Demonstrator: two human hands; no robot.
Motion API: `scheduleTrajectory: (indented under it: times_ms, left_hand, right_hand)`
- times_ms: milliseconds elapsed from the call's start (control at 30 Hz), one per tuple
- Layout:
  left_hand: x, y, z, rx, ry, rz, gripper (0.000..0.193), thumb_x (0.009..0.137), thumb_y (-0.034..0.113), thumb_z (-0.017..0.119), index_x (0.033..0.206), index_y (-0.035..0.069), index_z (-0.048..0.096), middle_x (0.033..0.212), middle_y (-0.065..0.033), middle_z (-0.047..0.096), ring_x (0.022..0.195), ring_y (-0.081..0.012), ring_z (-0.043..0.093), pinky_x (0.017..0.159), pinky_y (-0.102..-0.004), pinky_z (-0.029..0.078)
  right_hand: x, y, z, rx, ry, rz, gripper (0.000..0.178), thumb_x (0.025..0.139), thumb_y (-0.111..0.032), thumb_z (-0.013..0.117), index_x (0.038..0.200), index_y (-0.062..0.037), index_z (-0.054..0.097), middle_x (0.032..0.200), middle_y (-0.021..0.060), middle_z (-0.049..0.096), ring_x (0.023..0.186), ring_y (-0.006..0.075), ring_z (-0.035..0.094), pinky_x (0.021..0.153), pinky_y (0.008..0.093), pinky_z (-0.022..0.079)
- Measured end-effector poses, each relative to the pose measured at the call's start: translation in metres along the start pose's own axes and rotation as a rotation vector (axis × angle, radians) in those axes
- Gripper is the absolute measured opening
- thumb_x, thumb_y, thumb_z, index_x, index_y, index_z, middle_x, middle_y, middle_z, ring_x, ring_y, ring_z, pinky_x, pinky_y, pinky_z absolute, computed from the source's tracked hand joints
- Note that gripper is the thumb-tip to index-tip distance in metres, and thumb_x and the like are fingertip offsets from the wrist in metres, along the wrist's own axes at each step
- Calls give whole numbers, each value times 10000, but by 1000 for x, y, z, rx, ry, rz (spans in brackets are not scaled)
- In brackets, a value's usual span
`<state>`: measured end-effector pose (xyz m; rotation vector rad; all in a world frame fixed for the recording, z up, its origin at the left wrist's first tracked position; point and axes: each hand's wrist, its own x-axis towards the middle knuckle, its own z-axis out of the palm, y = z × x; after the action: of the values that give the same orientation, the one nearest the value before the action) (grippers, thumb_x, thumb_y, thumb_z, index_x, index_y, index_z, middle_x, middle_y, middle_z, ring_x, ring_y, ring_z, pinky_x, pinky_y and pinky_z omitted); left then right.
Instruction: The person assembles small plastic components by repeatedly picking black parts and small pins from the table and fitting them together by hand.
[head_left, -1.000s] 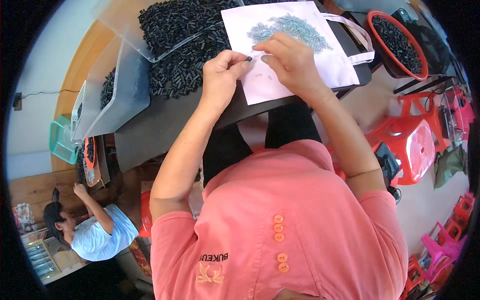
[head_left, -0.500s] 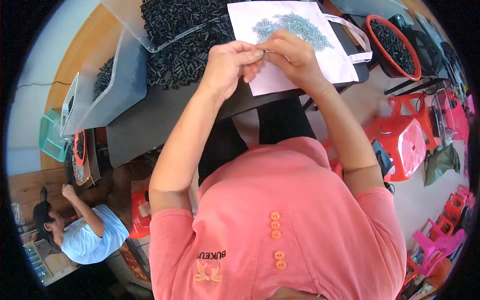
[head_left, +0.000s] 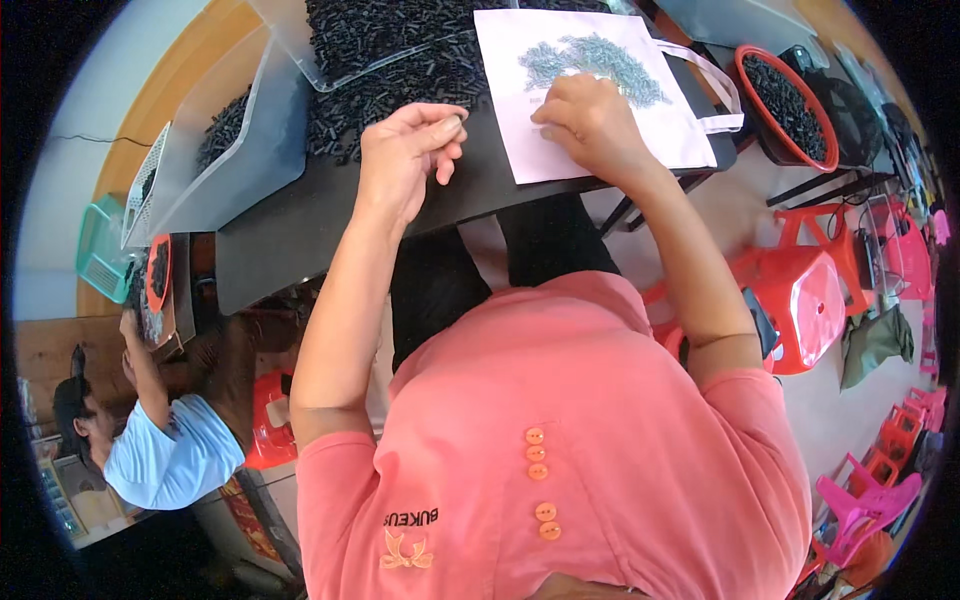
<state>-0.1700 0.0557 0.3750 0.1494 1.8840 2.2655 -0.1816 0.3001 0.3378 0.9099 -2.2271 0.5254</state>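
Observation:
My left hand (head_left: 412,152) hovers over the dark table's front part, thumb and forefinger pinched together. Whatever sits in that pinch is too small to name. My right hand (head_left: 592,122) is over a pale pink cloth bag (head_left: 530,150), its fingers curled inward and their tips partly hidden. Just beyond it, a heap of small shiny grey-clear pieces (head_left: 600,58) lies on the bag. Short black tube-like pieces (head_left: 400,85) are spread across the table behind my left hand.
A clear plastic bin (head_left: 240,150) stands at the table's left end. To the right are a red-rimmed tub (head_left: 788,105) of black pieces and red plastic stools (head_left: 800,305). At lower left, a person in a light blue shirt (head_left: 175,455) reaches toward a small red container (head_left: 158,275).
My hands were together over the bag's near edge; now they are apart. The left has moved left toward the black pieces, the right slightly right. The other person's arm has shifted.

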Motion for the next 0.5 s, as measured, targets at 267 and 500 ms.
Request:
scheduleTrajectory:
  times_ms: [267,500]
  left_hand:
    - [-12,-9,-7,32,-22,29,123,876,25,644,972,-50,636,825,-107,654,650,-128,607,464,-215,458]
    - [-6,-20,-5,-53,-50,34,132,842,-13,657,962,-68,645,784,-105,643,593,-113,593,415,-199,439]
  right_hand:
    - [1,-4,0,-22,-96,-21,74,759,-121,694,829,-100,695,862,22,593,900,226,555,758,359,383]
    - [12,-12,6,-199,-200,-73,37,785,-96,646,808,-90,617,845,37,564,881,229,556,744,362,381]
